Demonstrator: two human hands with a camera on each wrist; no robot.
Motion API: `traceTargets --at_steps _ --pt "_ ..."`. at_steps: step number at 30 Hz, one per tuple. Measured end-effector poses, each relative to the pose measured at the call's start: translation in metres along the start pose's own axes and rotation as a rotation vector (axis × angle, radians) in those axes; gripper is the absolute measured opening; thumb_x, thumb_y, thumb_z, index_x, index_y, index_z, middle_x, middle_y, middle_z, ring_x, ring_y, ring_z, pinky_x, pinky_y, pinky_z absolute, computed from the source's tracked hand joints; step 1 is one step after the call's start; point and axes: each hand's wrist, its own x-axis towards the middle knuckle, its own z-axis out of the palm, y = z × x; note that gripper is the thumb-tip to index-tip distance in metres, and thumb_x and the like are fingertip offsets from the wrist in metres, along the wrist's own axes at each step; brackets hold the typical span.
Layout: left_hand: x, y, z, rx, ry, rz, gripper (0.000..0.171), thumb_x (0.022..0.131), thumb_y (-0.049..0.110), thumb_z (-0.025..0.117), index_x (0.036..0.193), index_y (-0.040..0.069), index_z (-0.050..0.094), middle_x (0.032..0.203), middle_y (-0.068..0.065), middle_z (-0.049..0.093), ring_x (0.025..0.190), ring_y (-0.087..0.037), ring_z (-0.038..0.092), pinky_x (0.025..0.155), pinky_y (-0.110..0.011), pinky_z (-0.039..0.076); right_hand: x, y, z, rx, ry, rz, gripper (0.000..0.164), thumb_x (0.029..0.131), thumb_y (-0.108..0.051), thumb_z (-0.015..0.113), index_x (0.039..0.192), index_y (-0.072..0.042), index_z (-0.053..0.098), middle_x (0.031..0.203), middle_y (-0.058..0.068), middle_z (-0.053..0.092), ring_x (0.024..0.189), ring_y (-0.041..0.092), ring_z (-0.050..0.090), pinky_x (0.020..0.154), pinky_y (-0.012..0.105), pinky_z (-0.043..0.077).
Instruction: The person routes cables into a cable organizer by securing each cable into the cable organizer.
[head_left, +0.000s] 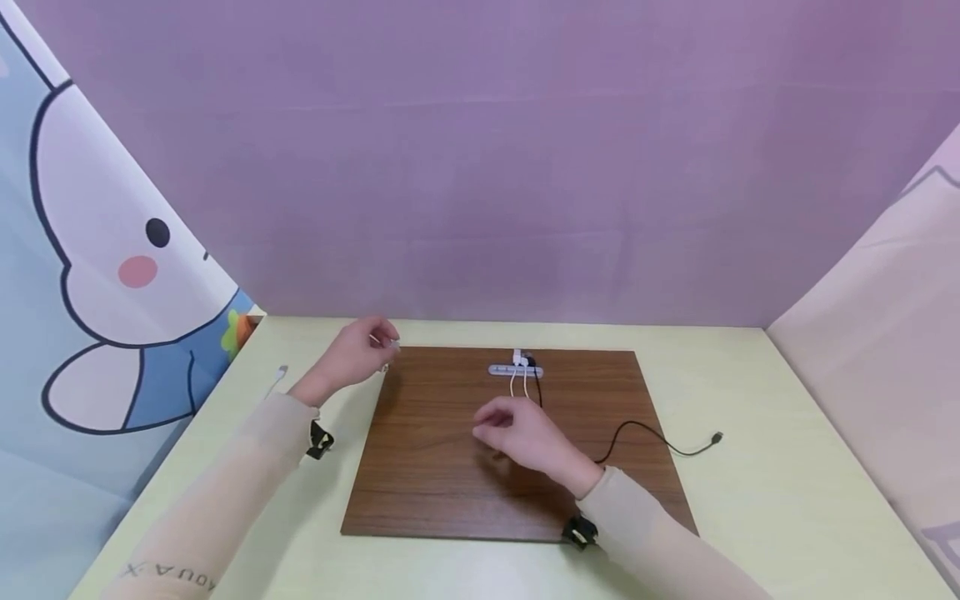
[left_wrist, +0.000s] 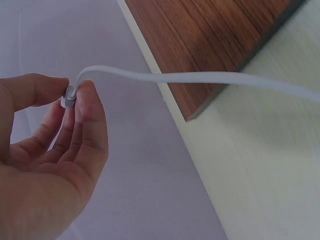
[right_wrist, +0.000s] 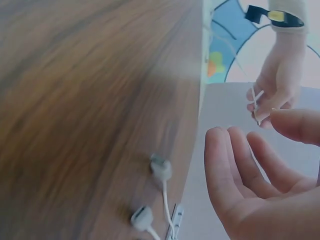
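Above the far left corner of the wooden board (head_left: 427,492), my left hand (head_left: 351,354) pinches the small plug (left_wrist: 69,98) of a white cable (left_wrist: 200,77) between thumb and fingertips. The cable runs off to the right in the left wrist view. My right hand (head_left: 528,437) hovers over the middle of the board, thumb apart from loosely bent fingers, holding nothing. Beyond it, a pale cable holder (head_left: 498,370) sits near the board's back edge with white cables and a black one at its right part. Two white plugs (right_wrist: 161,169) show near that holder in the right wrist view.
A black cable (head_left: 633,423) trails over the board's right edge, its plug (head_left: 717,437) on the pale table (head_left: 780,500). Another white plug (head_left: 282,371) lies left of the board. A purple cloth (head_left: 480,183) hangs behind, with printed cloth (head_left: 97,333) at the left.
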Motion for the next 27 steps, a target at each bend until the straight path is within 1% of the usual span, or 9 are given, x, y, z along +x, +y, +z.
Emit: traceTargets --at_steps 5,8,12,18,23,27 --pt "-0.002 0.007 0.004 -0.038 0.009 0.026 0.016 0.094 0.006 0.067 0.107 -0.002 0.061 0.094 -0.014 0.066 0.078 -0.025 0.068 0.067 -0.034 0.055 0.002 -0.005 0.002 0.174 -0.032 0.073 0.032 0.097 -0.017 0.069 0.123 0.0 0.066 0.101 0.005 0.07 0.088 0.033 0.07 0.078 0.048 0.057" --pt "-0.001 0.012 0.005 -0.058 0.008 0.033 0.017 0.093 0.007 0.068 0.108 -0.001 0.061 0.095 -0.014 0.066 0.078 -0.025 0.068 0.067 -0.034 0.056 0.003 -0.008 0.003 0.242 -0.042 0.099 0.034 0.097 -0.017 0.069 0.126 0.001 0.064 0.107 0.007 0.07 0.093 0.035 0.071 0.085 0.048 0.057" --pt "0.001 0.02 0.007 -0.091 0.004 0.033 0.018 0.093 0.009 0.068 0.109 0.001 0.062 0.096 -0.014 0.067 0.08 -0.026 0.069 0.067 -0.035 0.057 0.008 -0.01 0.008 0.322 -0.055 0.102 0.037 0.097 -0.015 0.07 0.127 0.004 0.062 0.109 0.01 0.071 0.098 0.037 0.07 0.089 0.044 0.057" --pt "0.002 0.032 0.012 -0.128 0.005 0.063 0.02 0.093 0.008 0.068 0.11 0.001 0.062 0.098 -0.014 0.067 0.084 -0.03 0.069 0.068 -0.034 0.058 0.013 -0.014 0.018 0.386 -0.062 0.092 0.04 0.094 -0.013 0.072 0.128 0.007 0.06 0.108 0.011 0.07 0.105 0.039 0.068 0.091 0.042 0.057" --pt "0.0 0.041 0.014 -0.132 0.01 0.108 0.02 0.092 0.006 0.069 0.11 0.0 0.064 0.097 -0.014 0.067 0.084 -0.027 0.067 0.071 -0.035 0.058 0.017 -0.017 0.024 0.422 -0.068 0.104 0.039 0.095 -0.01 0.07 0.128 0.008 0.059 0.111 0.012 0.07 0.108 0.038 0.067 0.091 0.04 0.057" --pt "0.0 0.049 0.016 -0.115 0.011 0.147 0.018 0.091 0.008 0.07 0.108 0.002 0.066 0.096 -0.011 0.067 0.087 -0.026 0.065 0.076 -0.037 0.056 0.019 -0.02 0.027 0.439 -0.078 0.105 0.038 0.096 -0.009 0.069 0.129 0.008 0.059 0.112 0.013 0.069 0.11 0.04 0.066 0.093 0.042 0.056"
